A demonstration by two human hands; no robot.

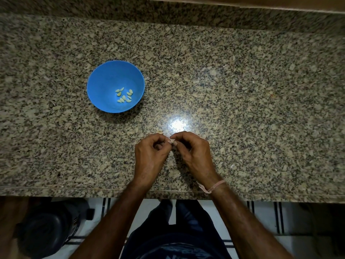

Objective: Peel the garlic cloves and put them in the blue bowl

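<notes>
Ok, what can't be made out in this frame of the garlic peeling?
Head view only.
1. garlic clove: mostly covered by fingertips of left hand and right hand; how far peeled is unclear.
2. peeled cloves in blue bowl: small, overlapping; count uncertain.
3. dark object below counter: dim, unidentifiable.

A small pale garlic clove (171, 141) is pinched between your left grip (151, 154) and right grip (190, 149). Up-left, well apart, the blue bowl (112, 75) holds peeled cloves (124, 95).
</notes>
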